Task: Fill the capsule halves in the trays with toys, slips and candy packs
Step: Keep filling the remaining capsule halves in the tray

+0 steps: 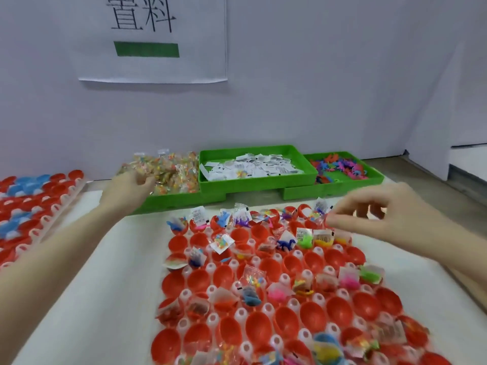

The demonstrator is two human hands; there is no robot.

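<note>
Left hand [131,184]: reached into the heap of candy packs [168,169] in the leftmost green bin; fingers curled into the packs, grip itself not resolved.
Right hand [379,219]: held over the far right rows of the near tray [263,280]; thumb and forefinger pinched on something small, identity blurred.
Capsule halves [258,327]: red, seated in the tray; some filled, many bare.
Slips [253,167]: piled in the middle green bin.
Toys [340,167]: in the right bin.
Surface: white sheet [105,285] under the tray.
Room: printed sign [152,38] fixed on the pale wall.
</note>
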